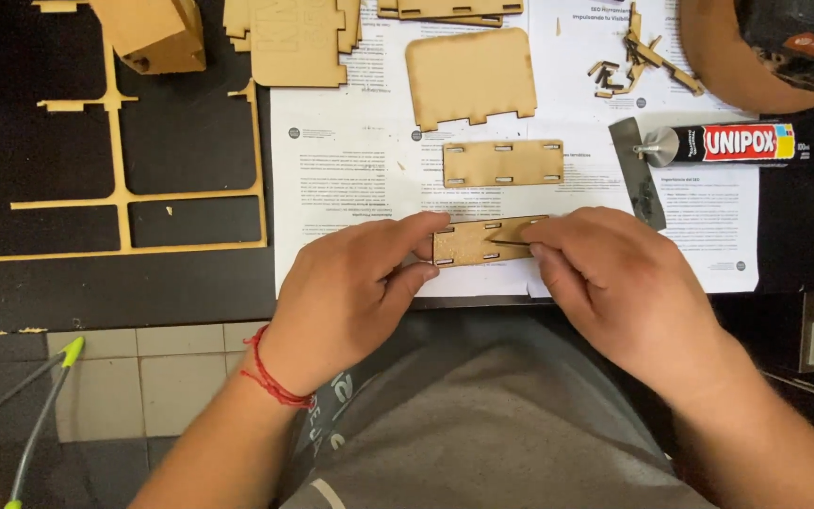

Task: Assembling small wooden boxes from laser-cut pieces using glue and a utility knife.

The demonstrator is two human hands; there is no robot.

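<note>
Black-red glue tube (732, 143), upper right

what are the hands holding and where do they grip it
A slotted wooden strip: left hand pinches its left end, right hand covers its right end.

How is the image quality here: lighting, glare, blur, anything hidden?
Head view: even, soft light, no strong glare on the white sheets; the left hand and right hand are sharp, no motion blur; they cover both ends of the slotted wooden strip; the dark tabletop loses detail.
</note>
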